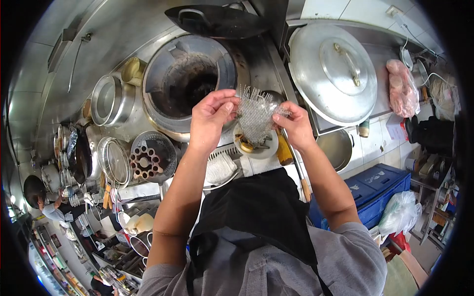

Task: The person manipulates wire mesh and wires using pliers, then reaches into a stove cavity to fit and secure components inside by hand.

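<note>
A ragged piece of metal wire mesh [256, 118] with frayed strands along its top edge is stretched between my two hands. My left hand [211, 117] pinches its left edge between thumb and fingers. On the opposite edge, my right hand [295, 124] grips the mesh the same way. Just beneath it stands a white bowl [264, 152] with yellowish and dark items inside, partly hidden by the mesh. Beyond my left hand is the round wok burner [227, 69], its middle dark and sooty.
A black wok [217, 22] rests behind the burner. A large lidded pot [333, 74] stands at right, above a blue crate [380, 190]. Strainers [114, 163], a perforated ladle [168, 148] and metal pots [106, 98] crowd the left. A white cloth [220, 169] lies near my apron.
</note>
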A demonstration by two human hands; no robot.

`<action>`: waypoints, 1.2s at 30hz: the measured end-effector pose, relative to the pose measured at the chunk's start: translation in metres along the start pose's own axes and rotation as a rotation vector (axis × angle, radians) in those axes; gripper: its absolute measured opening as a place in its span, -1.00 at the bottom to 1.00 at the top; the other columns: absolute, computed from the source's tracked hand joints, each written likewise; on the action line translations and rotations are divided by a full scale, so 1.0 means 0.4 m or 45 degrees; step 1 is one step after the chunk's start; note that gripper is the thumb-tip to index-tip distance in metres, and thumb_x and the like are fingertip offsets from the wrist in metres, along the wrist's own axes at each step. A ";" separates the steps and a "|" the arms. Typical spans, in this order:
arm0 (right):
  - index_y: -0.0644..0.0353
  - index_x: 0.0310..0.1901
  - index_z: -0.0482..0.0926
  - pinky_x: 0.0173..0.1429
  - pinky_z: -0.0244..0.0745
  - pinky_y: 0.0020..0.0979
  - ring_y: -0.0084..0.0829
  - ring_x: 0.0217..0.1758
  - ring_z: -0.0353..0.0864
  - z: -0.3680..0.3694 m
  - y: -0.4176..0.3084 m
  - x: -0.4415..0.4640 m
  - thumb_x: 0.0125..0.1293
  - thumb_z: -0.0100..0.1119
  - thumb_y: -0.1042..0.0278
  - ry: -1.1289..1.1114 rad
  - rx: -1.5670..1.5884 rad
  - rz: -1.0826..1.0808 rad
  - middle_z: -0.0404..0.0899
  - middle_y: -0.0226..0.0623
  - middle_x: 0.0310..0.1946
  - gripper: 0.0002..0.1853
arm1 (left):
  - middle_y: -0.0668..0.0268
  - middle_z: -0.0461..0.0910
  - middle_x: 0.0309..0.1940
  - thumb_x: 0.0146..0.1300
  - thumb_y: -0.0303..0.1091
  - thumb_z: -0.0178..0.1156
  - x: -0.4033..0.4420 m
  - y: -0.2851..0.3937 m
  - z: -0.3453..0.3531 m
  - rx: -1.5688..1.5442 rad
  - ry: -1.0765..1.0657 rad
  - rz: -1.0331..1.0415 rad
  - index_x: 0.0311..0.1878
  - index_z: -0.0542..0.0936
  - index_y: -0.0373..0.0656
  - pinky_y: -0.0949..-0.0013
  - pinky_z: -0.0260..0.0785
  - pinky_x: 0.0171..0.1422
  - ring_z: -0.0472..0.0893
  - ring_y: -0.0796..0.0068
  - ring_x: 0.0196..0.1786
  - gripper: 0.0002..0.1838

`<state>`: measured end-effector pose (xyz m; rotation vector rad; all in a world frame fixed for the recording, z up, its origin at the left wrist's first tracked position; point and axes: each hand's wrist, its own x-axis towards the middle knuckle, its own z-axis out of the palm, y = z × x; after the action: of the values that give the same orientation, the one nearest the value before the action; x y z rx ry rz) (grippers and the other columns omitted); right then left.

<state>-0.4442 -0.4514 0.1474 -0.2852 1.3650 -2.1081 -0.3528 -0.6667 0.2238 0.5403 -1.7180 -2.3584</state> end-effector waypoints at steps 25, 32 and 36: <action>0.13 -0.14 0.57 -0.24 0.61 -0.47 -0.60 -0.24 0.63 0.048 -0.090 0.017 0.36 0.27 0.53 0.056 0.052 -0.043 0.67 -0.46 -0.23 -0.89 | 0.42 0.65 -0.35 0.31 -0.60 0.27 -0.070 -0.023 -0.100 0.618 -0.007 0.131 -0.16 0.67 -0.28 0.58 0.40 -0.16 0.54 0.73 -0.29 -0.92; 0.19 -0.12 0.57 -0.23 0.57 -0.52 -0.65 -0.25 0.59 0.071 -0.112 0.007 0.35 0.27 0.54 -0.003 -0.169 -0.083 0.66 -0.46 -0.25 -0.88 | 0.41 0.63 -0.42 0.30 -0.56 0.29 -0.080 -0.026 -0.145 0.708 0.069 0.032 -0.17 0.69 -0.27 0.56 0.36 -0.25 0.51 0.72 -0.35 -0.93; 0.20 -0.10 0.57 -0.23 0.55 -0.53 -0.66 -0.26 0.59 0.073 -0.119 0.006 0.36 0.27 0.54 -0.020 -0.138 -0.080 0.65 -0.45 -0.27 -0.87 | 0.42 0.65 -0.39 0.31 -0.55 0.28 -0.081 -0.031 -0.123 0.796 -0.022 0.021 -0.16 0.70 -0.26 0.54 0.40 -0.18 0.55 0.69 -0.32 -0.92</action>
<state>-0.4498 -0.4612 0.2022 -0.3923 1.4816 -2.0814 -0.3030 -0.6949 0.2050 0.5798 -2.4517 -1.7800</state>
